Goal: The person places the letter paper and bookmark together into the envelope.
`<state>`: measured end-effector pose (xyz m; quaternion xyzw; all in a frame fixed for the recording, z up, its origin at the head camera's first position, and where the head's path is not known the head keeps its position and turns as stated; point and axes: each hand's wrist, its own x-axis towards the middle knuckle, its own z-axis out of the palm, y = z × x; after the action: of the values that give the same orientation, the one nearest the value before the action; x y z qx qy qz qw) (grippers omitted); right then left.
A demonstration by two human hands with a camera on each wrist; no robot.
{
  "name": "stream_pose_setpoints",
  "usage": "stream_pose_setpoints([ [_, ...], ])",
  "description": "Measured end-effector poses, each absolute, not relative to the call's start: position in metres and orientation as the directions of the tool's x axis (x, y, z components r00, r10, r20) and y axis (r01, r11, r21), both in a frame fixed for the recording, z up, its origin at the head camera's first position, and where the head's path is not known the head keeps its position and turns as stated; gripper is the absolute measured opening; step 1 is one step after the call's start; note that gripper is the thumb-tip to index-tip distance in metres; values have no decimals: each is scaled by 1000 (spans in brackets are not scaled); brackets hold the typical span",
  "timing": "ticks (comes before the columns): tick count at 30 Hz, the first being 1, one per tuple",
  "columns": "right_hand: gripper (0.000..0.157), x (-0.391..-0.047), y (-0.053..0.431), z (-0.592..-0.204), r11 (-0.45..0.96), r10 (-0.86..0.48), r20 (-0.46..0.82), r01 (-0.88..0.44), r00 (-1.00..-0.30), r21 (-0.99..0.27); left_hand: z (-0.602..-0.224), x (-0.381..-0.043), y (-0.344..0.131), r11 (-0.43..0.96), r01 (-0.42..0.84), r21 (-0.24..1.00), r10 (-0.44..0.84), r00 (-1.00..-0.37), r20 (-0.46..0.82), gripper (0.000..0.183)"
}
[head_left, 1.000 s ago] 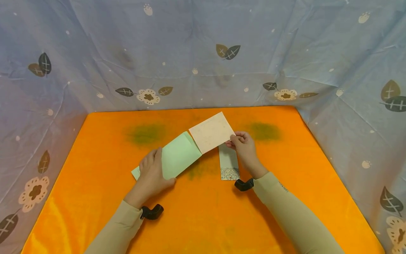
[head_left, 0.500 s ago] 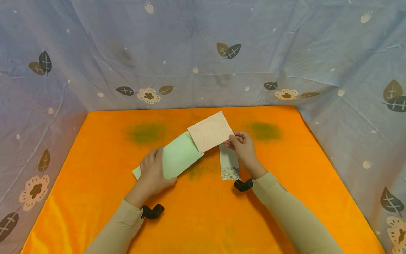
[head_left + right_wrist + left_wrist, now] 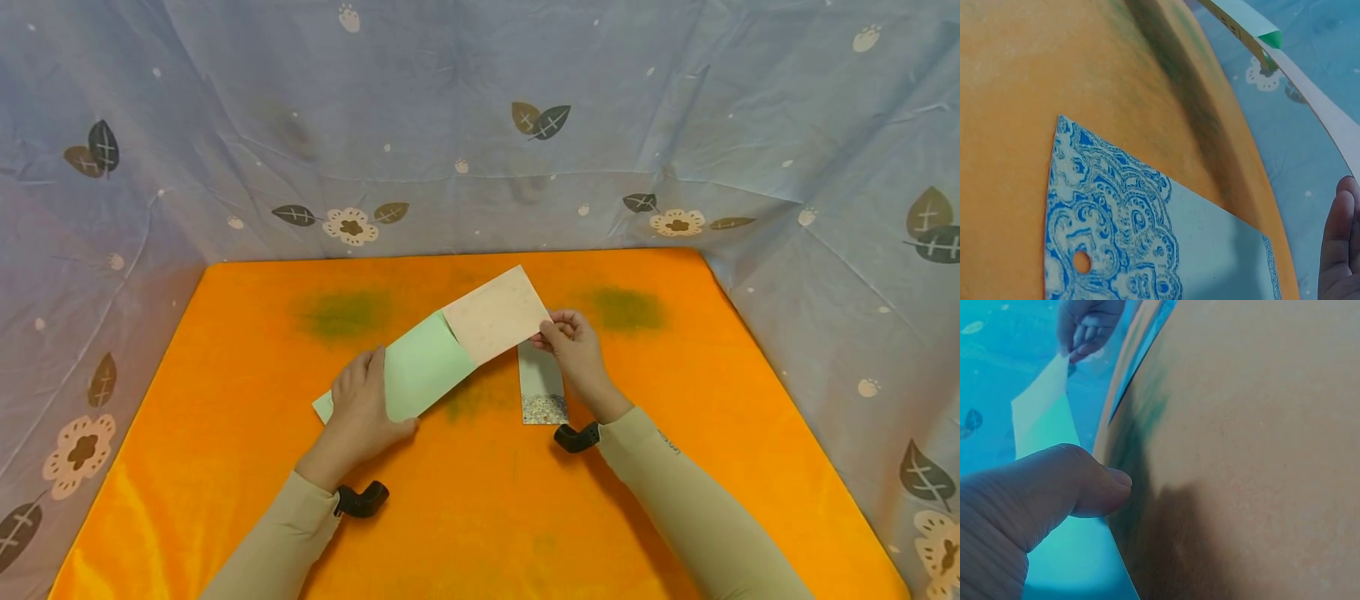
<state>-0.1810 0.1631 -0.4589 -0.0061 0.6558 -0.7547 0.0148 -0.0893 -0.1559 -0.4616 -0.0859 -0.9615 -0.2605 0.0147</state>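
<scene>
In the head view, the left hand [image 3: 360, 408], left of centre, is clamped across the pale green envelope [image 3: 423, 375], with its fingers toward the upper edge and its thumb at the lower one; in the left wrist view this thumb lies over the envelope's side. The right hand [image 3: 581, 354], right of centre, has its thumb and fingertips together on the right corner of the cream card [image 3: 497, 315], which is in the middle of the frame, tilted in line with the envelope. The left end of this card meets the envelope's mouth; how deep it enters, I cannot tell. Below the card and beside the right hand, a bookmark [image 3: 542, 375] lies on the surface; the right wrist view shows its lace-like blue pattern and a round hole. The surface is covered with orange cloth [image 3: 480, 517], having dark greenish patches at upper left and upper right. Around it hangs a grey-blue curtain [image 3: 450, 83] printed with leaves and flowers. Both arms wear beige sleeves [image 3: 690, 500].
</scene>
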Motion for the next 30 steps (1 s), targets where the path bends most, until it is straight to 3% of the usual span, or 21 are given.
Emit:
stream_pose_setpoints([
  [17, 24, -178, 160, -456, -136, -36, -36, 41, -999, -990, -459, -88, -152, 845, 191, 499, 171, -981, 86, 115],
  [30, 30, -179, 158, -461, -99, -37, -36, 39, -999, -994, -460, -89, -153, 843, 202, 498, 180, -979, 92, 116],
])
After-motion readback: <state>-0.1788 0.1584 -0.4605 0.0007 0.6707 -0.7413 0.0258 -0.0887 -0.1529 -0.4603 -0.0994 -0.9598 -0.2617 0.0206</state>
